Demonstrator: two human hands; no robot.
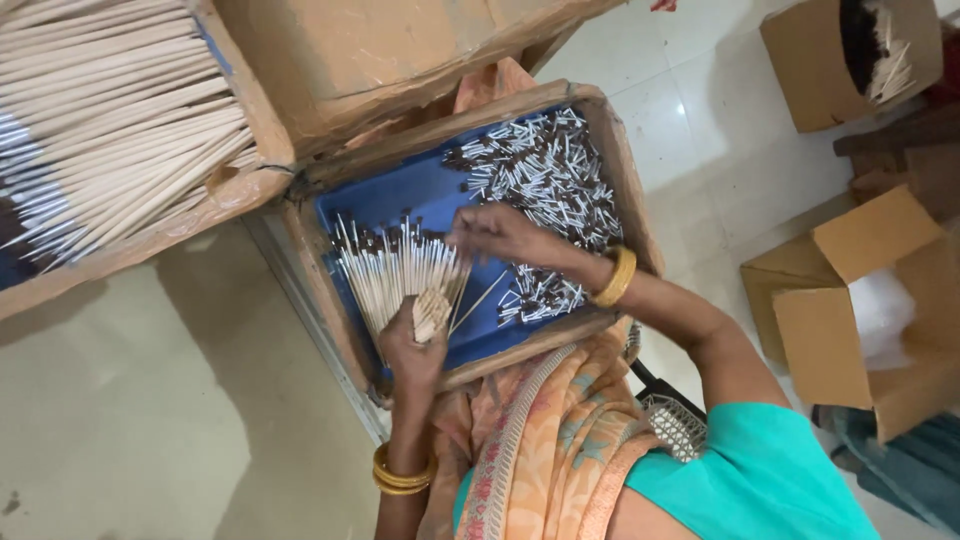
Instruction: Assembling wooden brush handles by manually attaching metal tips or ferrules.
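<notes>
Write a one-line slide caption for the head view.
Left hand fans a bundle of wooden sticks over a blue-lined cardboard tray while the right hand reaches their tips.

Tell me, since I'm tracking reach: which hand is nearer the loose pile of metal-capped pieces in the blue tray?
Right. The right hand lies at the edge of the pile; the left hand is apart from it, gripping a fan of sticks.
</notes>
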